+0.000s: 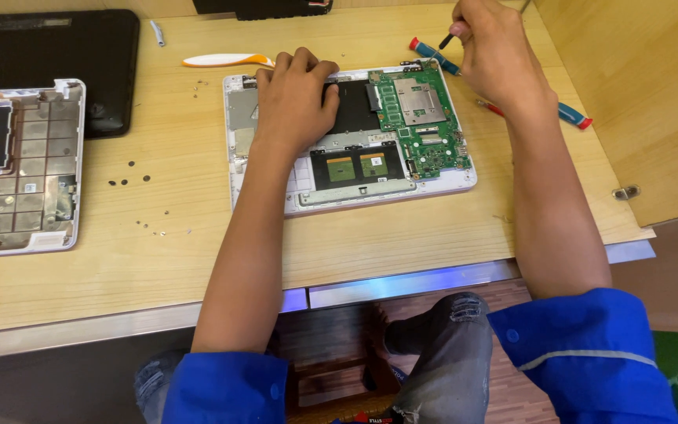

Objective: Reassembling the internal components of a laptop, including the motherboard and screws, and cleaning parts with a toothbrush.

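Opened laptop (351, 133) lies near back edge of worktop (402, 235), insides up. Left hand (296, 94) flat on it, holding nothing. Right hand (496, 55) pinches screwdriver (433, 55) at laptop's back right corner (tip hidden). Step, seemingly: working hinge-corner screw. Next move calls for steady downward pressure.

My left hand (296, 94) hides part of the laptop (347, 133). The far black case (264, 8) is cut off. The loose screws (131, 182) are too small to tell.
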